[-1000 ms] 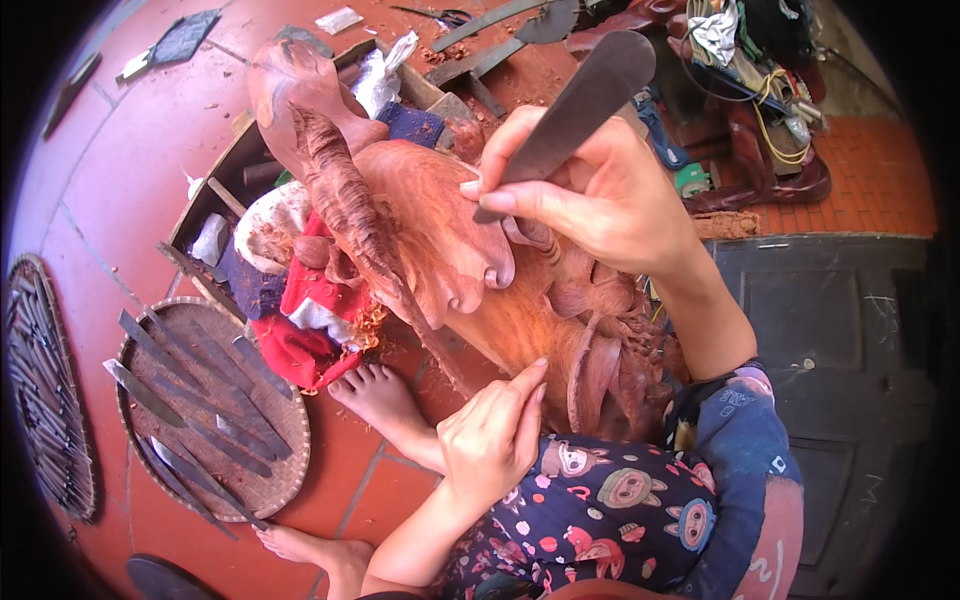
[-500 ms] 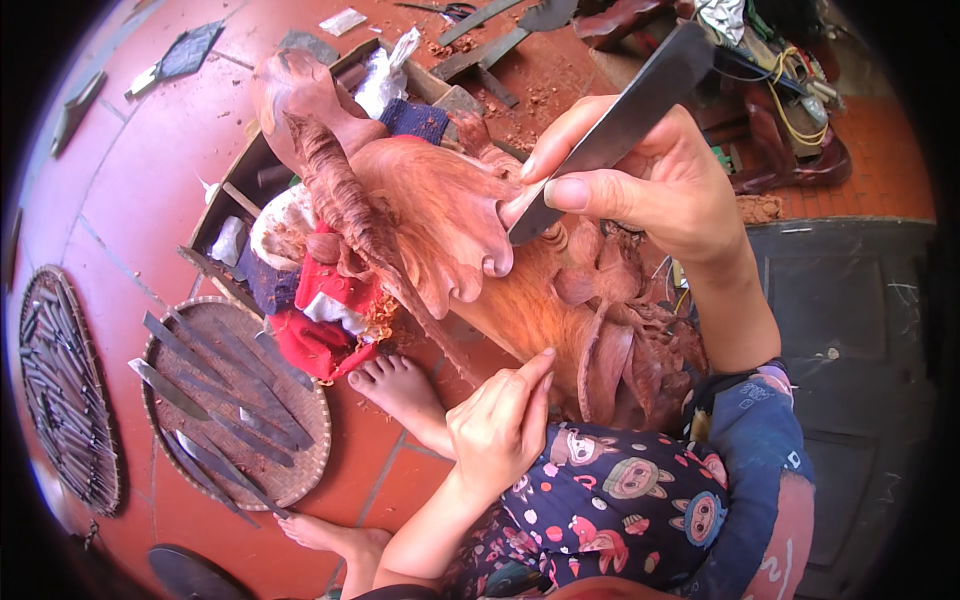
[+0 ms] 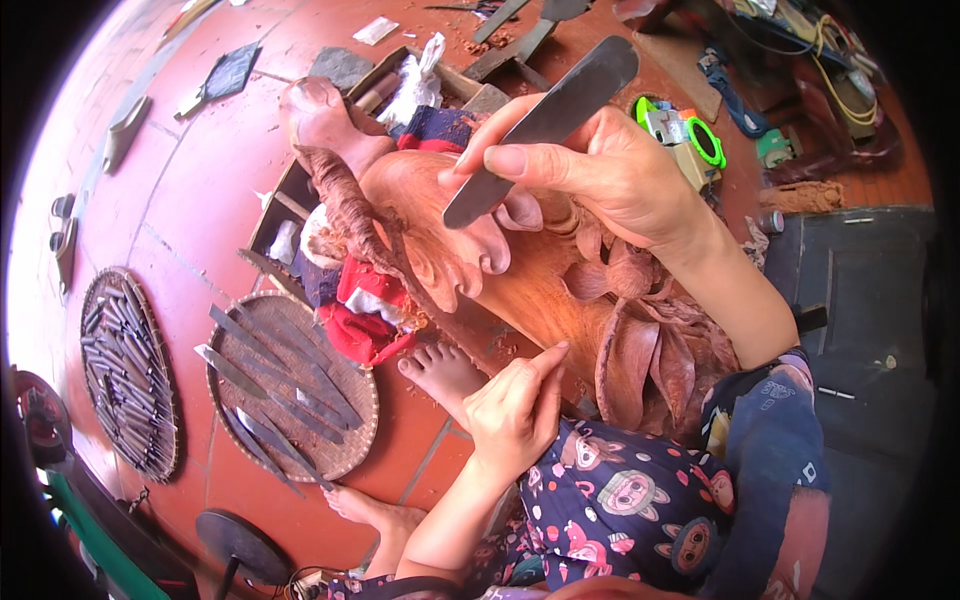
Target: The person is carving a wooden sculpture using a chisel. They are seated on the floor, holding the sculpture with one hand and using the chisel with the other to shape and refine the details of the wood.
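My right hand pinches a flat, dark steel scraper blade with rounded ends between thumb and fingers. The blade slants across the reddish-brown wood carving, its lower end over a wavy carved edge. Whether it touches the wood I cannot tell. Carved leaves and a round bud stand out near my right forearm. My left hand is closed by my lap, its fingers curled with the index fingertip beside the carving's near edge. Anything inside that hand is hidden.
A round woven tray of long flat files lies left of my foot, with an oval basket of many slim tools beyond. Red cloth and a wooden box sit beside the carving. A bright green-rimmed object stands behind my right hand.
My right hand and the blade have moved left, and the blade's lower end has left the carved rim where it was. The whole view has shifted; my left hand keeps its curled pose.
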Action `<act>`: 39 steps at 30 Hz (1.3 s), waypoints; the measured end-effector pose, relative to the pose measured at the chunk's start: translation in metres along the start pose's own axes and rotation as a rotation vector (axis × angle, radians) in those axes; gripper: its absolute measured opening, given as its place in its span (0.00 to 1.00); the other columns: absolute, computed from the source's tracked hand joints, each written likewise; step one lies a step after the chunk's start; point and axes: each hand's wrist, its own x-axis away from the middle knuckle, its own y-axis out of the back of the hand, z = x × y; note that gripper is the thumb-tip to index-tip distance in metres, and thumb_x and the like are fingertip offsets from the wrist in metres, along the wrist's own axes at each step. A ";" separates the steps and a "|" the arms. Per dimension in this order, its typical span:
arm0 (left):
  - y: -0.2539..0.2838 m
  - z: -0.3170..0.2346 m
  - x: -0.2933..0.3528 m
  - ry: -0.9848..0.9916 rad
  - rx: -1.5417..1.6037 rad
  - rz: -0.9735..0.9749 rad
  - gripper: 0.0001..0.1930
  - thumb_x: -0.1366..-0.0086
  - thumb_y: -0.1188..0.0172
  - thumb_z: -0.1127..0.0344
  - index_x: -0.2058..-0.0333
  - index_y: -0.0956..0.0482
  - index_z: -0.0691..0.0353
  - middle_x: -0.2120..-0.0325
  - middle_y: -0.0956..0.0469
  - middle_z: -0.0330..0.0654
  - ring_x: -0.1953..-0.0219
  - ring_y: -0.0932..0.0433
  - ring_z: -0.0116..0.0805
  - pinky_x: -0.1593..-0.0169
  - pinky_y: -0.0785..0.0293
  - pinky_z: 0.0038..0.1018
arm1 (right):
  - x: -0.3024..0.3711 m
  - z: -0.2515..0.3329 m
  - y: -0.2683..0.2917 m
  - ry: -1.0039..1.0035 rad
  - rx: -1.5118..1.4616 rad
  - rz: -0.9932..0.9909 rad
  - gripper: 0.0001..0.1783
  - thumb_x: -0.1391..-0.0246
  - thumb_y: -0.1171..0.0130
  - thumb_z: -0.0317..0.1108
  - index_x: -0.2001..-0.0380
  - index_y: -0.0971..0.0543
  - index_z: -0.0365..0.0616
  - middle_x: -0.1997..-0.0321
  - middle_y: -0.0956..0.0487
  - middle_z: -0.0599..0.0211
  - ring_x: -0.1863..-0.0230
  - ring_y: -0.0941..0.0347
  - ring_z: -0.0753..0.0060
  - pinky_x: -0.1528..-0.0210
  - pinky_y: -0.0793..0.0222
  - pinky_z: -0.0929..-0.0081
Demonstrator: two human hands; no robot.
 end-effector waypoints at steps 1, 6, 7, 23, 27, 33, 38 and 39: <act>0.000 0.000 0.000 -0.014 -0.011 -0.006 0.14 0.42 0.36 0.81 0.56 0.16 0.65 0.77 0.20 0.43 0.78 0.22 0.33 0.72 0.28 0.24 | -0.001 -0.002 0.000 0.010 -0.014 0.004 0.12 0.35 0.42 0.30 0.52 0.21 0.35 0.54 0.16 0.55 0.49 0.21 0.71 0.44 0.28 0.73; -0.003 0.002 0.002 0.017 -0.018 -0.007 0.14 0.43 0.35 0.78 0.56 0.17 0.65 0.74 0.20 0.44 0.75 0.20 0.37 0.70 0.24 0.28 | -0.002 -0.005 0.004 -0.100 0.040 0.061 0.11 0.41 0.38 0.24 0.55 0.24 0.37 0.53 0.17 0.46 0.49 0.19 0.62 0.46 0.24 0.70; -0.004 0.002 0.003 -0.014 -0.002 -0.044 0.14 0.42 0.35 0.78 0.56 0.17 0.65 0.74 0.20 0.44 0.75 0.20 0.37 0.69 0.24 0.28 | -0.002 -0.004 0.004 -0.118 0.053 0.037 0.11 0.42 0.38 0.23 0.55 0.24 0.37 0.53 0.17 0.46 0.49 0.19 0.62 0.46 0.24 0.70; 0.026 -0.007 0.009 0.015 0.473 -0.042 0.22 0.41 0.33 0.73 0.47 0.23 0.67 0.66 0.19 0.50 0.68 0.18 0.44 0.63 0.22 0.33 | 0.063 0.047 -0.060 -0.128 0.304 -0.198 0.10 0.40 0.40 0.25 0.58 0.18 0.30 0.61 0.18 0.55 0.70 0.20 0.73 0.67 0.24 0.81; 0.028 -0.009 0.003 0.021 0.542 -0.167 0.23 0.43 0.30 0.71 0.49 0.24 0.68 0.64 0.20 0.49 0.65 0.18 0.47 0.61 0.22 0.34 | 0.066 0.048 -0.073 -0.179 0.391 -0.032 0.08 0.45 0.38 0.26 0.65 0.15 0.33 0.66 0.18 0.57 0.69 0.21 0.72 0.67 0.26 0.78; 0.039 -0.004 -0.006 -0.053 0.568 -0.126 0.09 0.45 0.30 0.71 0.70 0.22 0.64 0.75 0.25 0.44 0.75 0.23 0.45 0.70 0.26 0.35 | 0.065 0.046 -0.083 -0.122 0.603 0.121 0.19 0.48 0.34 0.22 0.51 0.20 0.30 0.68 0.18 0.58 0.68 0.20 0.70 0.66 0.25 0.76; 0.044 -0.027 -0.019 0.065 0.551 -0.139 0.14 0.40 0.33 0.67 0.80 0.29 0.61 0.81 0.28 0.44 0.78 0.24 0.43 0.75 0.30 0.34 | 0.062 0.031 -0.085 0.317 1.363 -0.314 0.33 0.55 0.32 0.19 0.41 0.23 0.37 0.67 0.27 0.68 0.69 0.29 0.77 0.68 0.30 0.81; 0.044 -0.035 -0.022 0.028 0.555 -0.134 0.15 0.41 0.32 0.66 0.80 0.30 0.61 0.82 0.29 0.44 0.80 0.26 0.43 0.76 0.32 0.34 | 0.061 0.029 -0.084 0.380 1.647 -0.247 0.31 0.56 0.31 0.21 0.44 0.21 0.39 0.67 0.29 0.68 0.69 0.31 0.76 0.68 0.32 0.80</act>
